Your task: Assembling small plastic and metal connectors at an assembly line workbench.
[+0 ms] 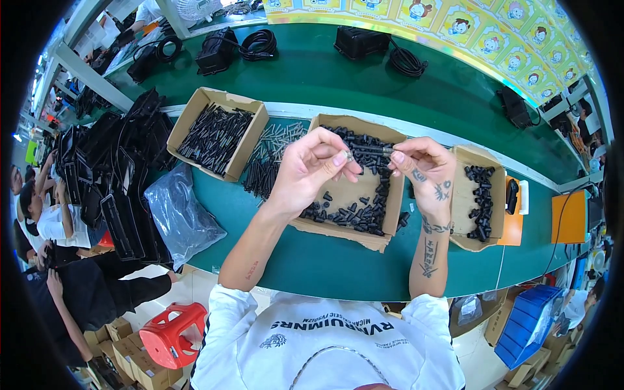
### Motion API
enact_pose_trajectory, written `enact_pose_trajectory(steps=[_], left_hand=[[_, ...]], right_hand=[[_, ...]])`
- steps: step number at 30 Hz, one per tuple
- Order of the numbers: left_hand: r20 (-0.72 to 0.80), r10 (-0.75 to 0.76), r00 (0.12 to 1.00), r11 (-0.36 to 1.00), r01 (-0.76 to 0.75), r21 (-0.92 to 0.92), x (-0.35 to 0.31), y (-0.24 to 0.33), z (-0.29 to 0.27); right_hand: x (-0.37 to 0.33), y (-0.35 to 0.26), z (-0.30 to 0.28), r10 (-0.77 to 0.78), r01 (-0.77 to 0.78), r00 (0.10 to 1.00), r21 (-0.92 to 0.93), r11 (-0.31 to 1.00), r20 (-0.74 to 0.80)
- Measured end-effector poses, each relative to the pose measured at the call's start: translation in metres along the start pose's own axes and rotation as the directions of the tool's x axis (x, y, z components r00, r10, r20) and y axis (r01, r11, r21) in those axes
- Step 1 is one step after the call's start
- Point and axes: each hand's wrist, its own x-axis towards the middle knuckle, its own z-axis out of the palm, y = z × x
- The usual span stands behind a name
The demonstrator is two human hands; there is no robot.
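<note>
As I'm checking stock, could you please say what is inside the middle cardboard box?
The middle box shows black fittings and bare cardboard; whatever lies behind the left hand is hidden.

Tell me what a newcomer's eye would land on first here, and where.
Probably the bright yellow cartoon sheet across the upper right, and the red stool on the floor at lower left. Near the centre, the left hand and right hand stand out, raised over the middle cardboard box, each pinching a small metallic piece.

black rod [369, 149] | crosswise, ridged end at right hand [429, 168] | silver piece [350, 156]: left hand [311, 164]
</note>
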Motion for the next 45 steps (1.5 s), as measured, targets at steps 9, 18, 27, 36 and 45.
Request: enact_pose_trajectory(steps=[9, 18, 27, 36, 45], left_hand=[[0.039, -0.09, 0.995, 0.994, 0.092, -0.054, -0.002, 0.002, 0.002], [-0.069, -0.123, 0.99, 0.991, 0.126, 0.037, -0.043, 0.005, -0.009], [-0.226, -0.329, 0.917, 0.944, 0.322, -0.068, -0.163, -0.031, -0.018], [-0.316, -0.341, 0.885, 0.938, 0.344, -0.047, -0.19, -0.025, -0.003], [-0.32, -0.281, 0.905, 0.955, 0.295, -0.004, -0.196, -0.028, -0.011]], right_hand=[[-0.001, 0.008, 0.007, -0.005, 0.005, 1.0, 0.036, 0.999, 0.001], [0.005, 0.022, 0.036, 0.034, -0.035, 0.999, 0.057, 0.998, 0.027], [0.076, 0.065, 0.161, -0.07, 0.217, 0.924, -0.363, 0.906, 0.377], [0.108, 0.121, 0.271, -0.054, 0.751, 0.649, -0.627, 0.209, 0.759], [0.106, 0.136, 0.262, 0.068, 0.503, 0.655, -0.501, 0.704, 0.753]])
